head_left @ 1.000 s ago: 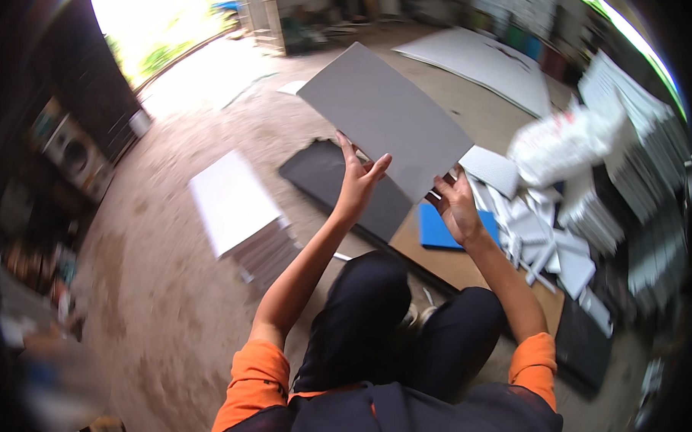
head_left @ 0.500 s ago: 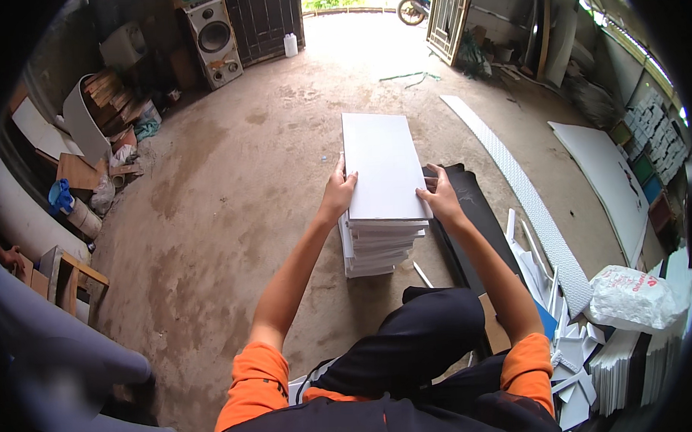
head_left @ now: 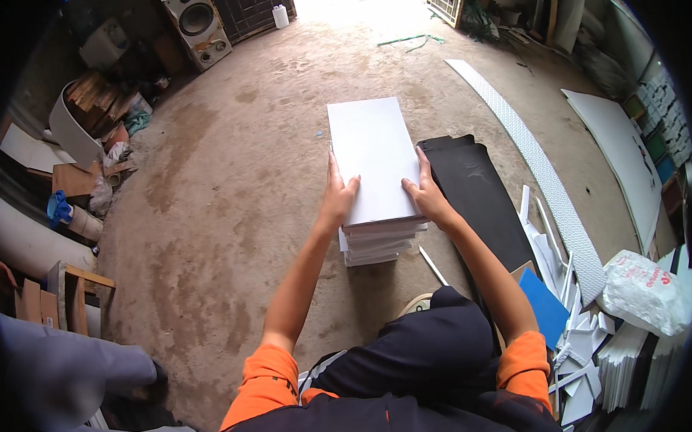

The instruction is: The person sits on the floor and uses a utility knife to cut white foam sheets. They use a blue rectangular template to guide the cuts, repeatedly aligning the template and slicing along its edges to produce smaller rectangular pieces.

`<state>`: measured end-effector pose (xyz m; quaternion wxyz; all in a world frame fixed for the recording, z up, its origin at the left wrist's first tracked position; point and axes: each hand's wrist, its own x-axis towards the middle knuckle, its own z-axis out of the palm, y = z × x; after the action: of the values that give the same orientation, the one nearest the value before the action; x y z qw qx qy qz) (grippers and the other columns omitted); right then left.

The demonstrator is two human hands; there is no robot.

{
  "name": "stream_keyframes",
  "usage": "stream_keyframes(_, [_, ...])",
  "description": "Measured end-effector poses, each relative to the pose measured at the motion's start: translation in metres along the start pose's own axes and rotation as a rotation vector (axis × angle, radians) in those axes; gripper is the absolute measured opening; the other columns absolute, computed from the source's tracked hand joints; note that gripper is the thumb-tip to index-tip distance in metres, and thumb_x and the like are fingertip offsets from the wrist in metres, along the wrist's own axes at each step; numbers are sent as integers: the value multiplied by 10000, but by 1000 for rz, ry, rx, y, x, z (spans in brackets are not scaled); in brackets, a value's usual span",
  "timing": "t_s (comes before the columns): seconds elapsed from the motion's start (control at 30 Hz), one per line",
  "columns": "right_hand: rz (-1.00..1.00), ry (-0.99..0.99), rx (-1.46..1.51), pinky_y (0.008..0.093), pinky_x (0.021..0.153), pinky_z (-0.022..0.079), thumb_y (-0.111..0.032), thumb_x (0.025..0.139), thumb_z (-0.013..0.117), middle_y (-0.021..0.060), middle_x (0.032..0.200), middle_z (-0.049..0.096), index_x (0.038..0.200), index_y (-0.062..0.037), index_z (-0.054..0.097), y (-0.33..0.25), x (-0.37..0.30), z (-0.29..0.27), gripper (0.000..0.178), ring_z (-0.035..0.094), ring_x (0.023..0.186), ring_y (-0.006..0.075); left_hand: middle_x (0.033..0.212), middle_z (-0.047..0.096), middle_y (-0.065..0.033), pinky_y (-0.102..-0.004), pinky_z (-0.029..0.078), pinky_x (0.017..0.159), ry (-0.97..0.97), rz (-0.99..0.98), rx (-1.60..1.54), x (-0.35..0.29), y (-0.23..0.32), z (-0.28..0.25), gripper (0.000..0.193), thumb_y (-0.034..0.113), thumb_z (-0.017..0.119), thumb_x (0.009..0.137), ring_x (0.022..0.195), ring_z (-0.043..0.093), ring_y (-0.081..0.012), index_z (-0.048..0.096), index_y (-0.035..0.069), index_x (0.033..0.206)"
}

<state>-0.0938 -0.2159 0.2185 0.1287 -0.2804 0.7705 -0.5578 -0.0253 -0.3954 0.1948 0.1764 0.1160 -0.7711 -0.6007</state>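
Observation:
A tall stack of white rectangular boards (head_left: 374, 249) stands on the concrete floor in front of me, its lower layers uneven at the edges. On top lies a smooth white board (head_left: 366, 143). My left hand (head_left: 337, 193) grips its left edge, fingers along the side and thumb on the upper face. My right hand (head_left: 427, 189) clasps the opposite edge in the same way, its thumb resting on top. How many boards sit between my hands is hidden.
A black sheet (head_left: 475, 189) lies right of the stack, with a long white textured strip (head_left: 531, 156) beyond it. White offcuts (head_left: 576, 360), a blue panel (head_left: 543, 304) and a white plastic bag (head_left: 644, 291) are at the lower right. At left, another person's grey-clad leg (head_left: 115, 361) is close by.
My right hand's fingers, raised off the edge earlier, now lie along the board's side. Both hands hold the board more evenly. The view has tilted downward.

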Motion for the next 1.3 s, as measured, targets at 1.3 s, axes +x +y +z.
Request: stream_keyframes(1.3, [635, 938, -263, 300, 777, 460, -159, 842, 498, 153, 986, 596, 1079, -10, 519, 193, -515, -374, 281, 593, 898, 214, 1159, 453, -209, -411, 370, 909, -1233, 1018, 638, -86, 60, 540, 498, 235, 588, 779, 1065, 459, -344, 408, 24, 1192])
